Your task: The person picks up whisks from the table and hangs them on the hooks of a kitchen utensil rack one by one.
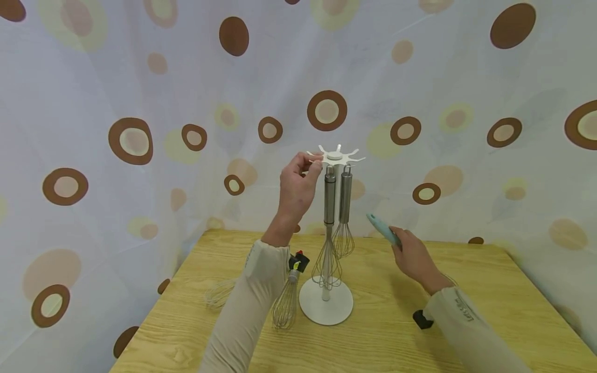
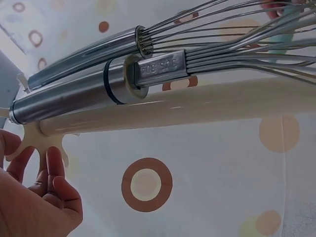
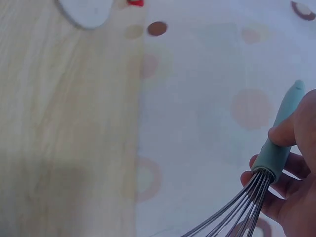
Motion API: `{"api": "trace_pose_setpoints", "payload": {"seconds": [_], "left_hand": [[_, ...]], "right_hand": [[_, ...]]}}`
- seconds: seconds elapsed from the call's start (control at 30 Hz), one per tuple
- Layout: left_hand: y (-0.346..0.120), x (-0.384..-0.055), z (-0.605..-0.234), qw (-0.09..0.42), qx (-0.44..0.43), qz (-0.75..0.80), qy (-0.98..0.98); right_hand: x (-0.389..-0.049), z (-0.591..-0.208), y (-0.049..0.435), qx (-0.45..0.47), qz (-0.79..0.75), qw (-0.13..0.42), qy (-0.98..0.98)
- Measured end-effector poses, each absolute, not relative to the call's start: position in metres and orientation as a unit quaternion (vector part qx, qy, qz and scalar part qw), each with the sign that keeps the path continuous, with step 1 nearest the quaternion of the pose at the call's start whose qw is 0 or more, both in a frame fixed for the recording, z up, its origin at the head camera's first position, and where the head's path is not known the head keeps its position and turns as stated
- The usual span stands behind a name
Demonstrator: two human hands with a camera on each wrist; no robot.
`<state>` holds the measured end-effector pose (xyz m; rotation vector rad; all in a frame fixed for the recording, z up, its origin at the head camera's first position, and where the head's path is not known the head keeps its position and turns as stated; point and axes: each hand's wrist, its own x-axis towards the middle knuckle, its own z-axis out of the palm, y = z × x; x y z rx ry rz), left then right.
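A white rotary stand [image 1: 335, 155] with a ring of hooks rises from a round base. Two steel-handled whisks hang from it, a nearer one [image 1: 329, 202] and another [image 1: 345, 197] just right of it. My left hand [image 1: 298, 184] pinches a hook arm at the left of the stand's top; the left wrist view shows its fingers [image 2: 55, 163] against the flat hook plate. To the right of the stand, my right hand [image 1: 415, 256] grips a teal-handled whisk [image 1: 383, 228], handle end tilted up. Its wires [image 3: 242, 207] show in the right wrist view.
Left of the base is another whisk [image 1: 285, 305], its upper part hidden by the left wrist. Wire loops [image 1: 219, 294] lie farther left, partly behind the sleeve. The wooden table [image 1: 382, 336] meets a patterned curtain [image 1: 280, 67] at the back.
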<state>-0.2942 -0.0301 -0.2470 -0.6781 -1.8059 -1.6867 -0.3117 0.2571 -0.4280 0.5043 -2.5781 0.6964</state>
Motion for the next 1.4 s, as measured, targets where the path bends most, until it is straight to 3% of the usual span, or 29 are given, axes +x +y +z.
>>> {"api": "trace_pose_setpoints", "payload": {"seconds": [0.57, 1.4], "left_hand": [[-0.033, -0.300, -0.244, 0.266, -0.278, -0.631, -0.673], [-0.035, -0.304, -0.248, 0.252, -0.291, -0.641, -0.664]], "right_hand": [[-0.280, -0.348, 0.213, 0.255, 0.336, 0.344, -0.839], [-0.262, -0.308, 0.179, 0.283, 0.407, 0.382, -0.780]]}}
